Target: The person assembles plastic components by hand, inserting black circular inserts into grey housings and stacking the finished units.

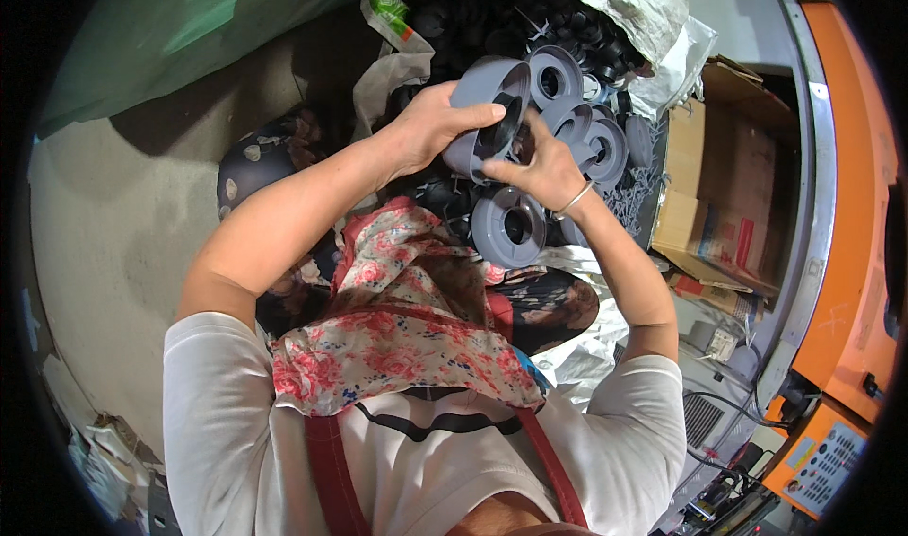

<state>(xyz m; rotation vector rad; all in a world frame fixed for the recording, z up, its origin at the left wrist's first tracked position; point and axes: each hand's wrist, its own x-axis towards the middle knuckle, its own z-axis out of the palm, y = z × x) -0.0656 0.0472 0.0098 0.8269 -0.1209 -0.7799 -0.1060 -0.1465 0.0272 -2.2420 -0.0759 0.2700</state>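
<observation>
My left hand [435, 120] grips a grey round plastic cup-shaped part [482, 101] by its rim, held up in front of me. My right hand [541, 165], with a thin bangle on the wrist, presses a small black ring part [501, 131] into the grey part's open face. Just beneath my hands lie several more grey round parts [511, 226], some stacked in a row [577, 110].
A large white sack [634, 6] full of black ring parts [492, 11] stands behind the hands. A cardboard box [728, 176] sits to the right, beside an orange machine [851, 205] with a control panel [828, 460]. A floral cloth [397, 318] covers my lap. Concrete floor [123, 214] at left.
</observation>
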